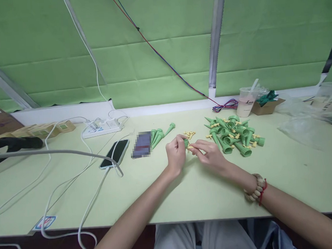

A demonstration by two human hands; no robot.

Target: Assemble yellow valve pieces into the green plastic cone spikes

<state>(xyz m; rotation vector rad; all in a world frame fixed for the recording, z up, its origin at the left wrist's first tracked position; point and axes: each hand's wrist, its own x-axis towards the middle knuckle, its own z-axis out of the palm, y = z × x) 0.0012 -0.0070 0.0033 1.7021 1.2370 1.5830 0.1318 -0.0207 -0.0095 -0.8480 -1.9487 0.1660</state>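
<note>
Over the middle of the table, my left hand [176, 152] is closed around a green plastic cone [186, 142], of which only the wide end shows. Against that end, the fingertips of my right hand [209, 152] pinch a small yellow plastic piece [189, 148]. Just beyond my hands lies a little group of loose yellow pieces [190, 134]. To the right is a heap of green cones [231, 131], many with yellow pieces at the wide end. Several plain green cones [157, 136] lie side by side to the left.
A phone [115, 154] with a white cable and a blurred-out dark rectangular item [141, 144] lie left. Behind them stands a power strip [103, 127]. White cables cross the left side. A drink cup [245, 102], small cardboard box [266, 107] and plastic bag [299, 126] stand right.
</note>
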